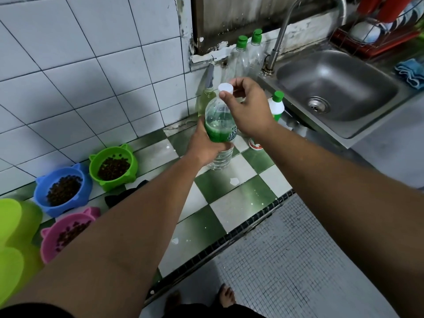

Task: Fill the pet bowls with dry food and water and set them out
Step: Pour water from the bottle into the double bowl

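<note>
Head view: left hand grips clear plastic water bottle w/ green label over green-and-white tiled tabletop, right of green cat-eared plastic bowl of kibble. Right hand pinches white cap at its mouth. Risk: squeezing the tilted bottle slops water once uncapped.

We note bowls green, blue, pink (dark brown kibble); counter green-white checkered; bottle label green.

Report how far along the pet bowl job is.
Done: the green bowl, blue bowl and pink bowl hold dry food on the counter. In hand: the left hand grips the water bottle while the right hand pinches its white cap at the neck. Left: no bowl shows water, and setting them out is not yet done.
</note>
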A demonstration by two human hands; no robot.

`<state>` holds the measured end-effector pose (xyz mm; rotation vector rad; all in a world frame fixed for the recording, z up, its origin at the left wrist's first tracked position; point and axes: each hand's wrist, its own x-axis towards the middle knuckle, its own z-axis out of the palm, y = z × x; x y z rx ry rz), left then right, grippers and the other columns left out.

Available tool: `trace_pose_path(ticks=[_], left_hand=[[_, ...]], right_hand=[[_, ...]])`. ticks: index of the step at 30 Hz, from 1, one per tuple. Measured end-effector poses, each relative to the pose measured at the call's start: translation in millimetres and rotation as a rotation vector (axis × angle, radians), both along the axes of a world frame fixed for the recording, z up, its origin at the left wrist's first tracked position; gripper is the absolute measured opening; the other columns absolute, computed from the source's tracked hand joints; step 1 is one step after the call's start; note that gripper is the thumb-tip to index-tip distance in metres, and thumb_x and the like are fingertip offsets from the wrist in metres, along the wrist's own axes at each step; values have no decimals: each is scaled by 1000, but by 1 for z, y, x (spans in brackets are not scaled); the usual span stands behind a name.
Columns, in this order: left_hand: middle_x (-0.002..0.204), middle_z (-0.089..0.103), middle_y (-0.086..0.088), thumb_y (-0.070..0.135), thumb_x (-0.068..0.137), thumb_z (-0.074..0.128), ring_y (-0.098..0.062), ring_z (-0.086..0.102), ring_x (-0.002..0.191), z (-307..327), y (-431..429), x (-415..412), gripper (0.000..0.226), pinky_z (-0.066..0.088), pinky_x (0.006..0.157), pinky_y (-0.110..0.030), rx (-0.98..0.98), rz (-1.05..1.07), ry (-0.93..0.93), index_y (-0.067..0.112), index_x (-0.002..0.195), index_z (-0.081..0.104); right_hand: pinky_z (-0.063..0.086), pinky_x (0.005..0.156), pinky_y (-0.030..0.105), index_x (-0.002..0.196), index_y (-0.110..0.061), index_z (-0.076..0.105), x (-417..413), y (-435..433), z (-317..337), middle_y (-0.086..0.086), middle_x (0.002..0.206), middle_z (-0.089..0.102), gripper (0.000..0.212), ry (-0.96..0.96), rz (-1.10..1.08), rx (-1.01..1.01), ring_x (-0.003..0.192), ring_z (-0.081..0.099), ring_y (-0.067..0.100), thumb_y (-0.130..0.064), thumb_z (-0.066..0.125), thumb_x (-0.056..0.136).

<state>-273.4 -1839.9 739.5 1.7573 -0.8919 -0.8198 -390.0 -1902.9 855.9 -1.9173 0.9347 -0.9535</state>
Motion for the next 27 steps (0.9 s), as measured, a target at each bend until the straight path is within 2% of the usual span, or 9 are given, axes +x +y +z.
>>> trace_pose_path(ticks=[3,5,7,11,14,18,21,25,27], left_hand=[[125,65,12,45,41,96,-16,64,117,1,0,0,113,53,104,-44,11,8,-4,40,138,37],[121,66,13,47,40,95,-15,65,114,2,0,-1,108,54,102,-45,17,6,-16,47,131,36],[121,67,12,48,39,94,-16,65,114,1,0,-2,108,55,101,-45,17,6,-24,48,129,36],[126,66,9,41,41,97,-18,64,117,1,-1,-2,113,54,103,-48,14,9,9,40,137,38],[128,65,9,33,46,100,-19,62,120,1,-2,0,115,53,104,-50,19,11,42,37,142,37],[127,65,11,39,42,99,-17,63,119,2,-1,0,118,54,103,-47,21,-6,52,39,142,36],[126,66,12,43,38,98,-17,64,119,1,-1,2,118,54,103,-47,19,-11,47,41,139,37],[125,65,14,46,37,96,-15,63,118,0,-2,2,117,54,103,-46,11,-16,38,41,137,37],[125,65,14,46,37,96,-15,63,119,0,-1,2,116,54,104,-46,5,-17,28,40,137,38]], right_hand=[[53,89,29,118,-13,61,-3,-1,0,6,117,60,28,-5,43,7,94,58,6,-24,67,93],[51,86,20,116,-13,59,-4,0,-3,6,116,59,38,-24,19,14,93,57,6,-30,75,86],[52,83,21,109,-14,55,-3,-1,-6,9,112,59,49,-62,-62,53,90,57,9,-39,83,76],[54,80,29,94,-15,56,2,-2,-7,8,101,59,37,-39,-133,-8,82,55,9,-39,81,80],[54,85,31,101,-13,60,5,0,-6,1,105,55,29,-33,-105,-55,90,58,11,-35,73,88],[55,88,32,113,-11,63,2,-3,-9,2,114,53,23,-30,-15,-72,99,60,14,-26,63,95],[54,86,27,116,-12,63,1,-6,-8,3,118,52,23,-29,17,-63,97,59,10,-25,60,97],[48,78,11,117,-15,63,0,-9,-7,-2,114,52,23,-50,23,-60,90,58,-2,-27,57,99],[48,76,10,116,-16,64,-1,-9,-8,-3,113,54,23,-85,10,-64,87,57,-8,-29,58,98]])
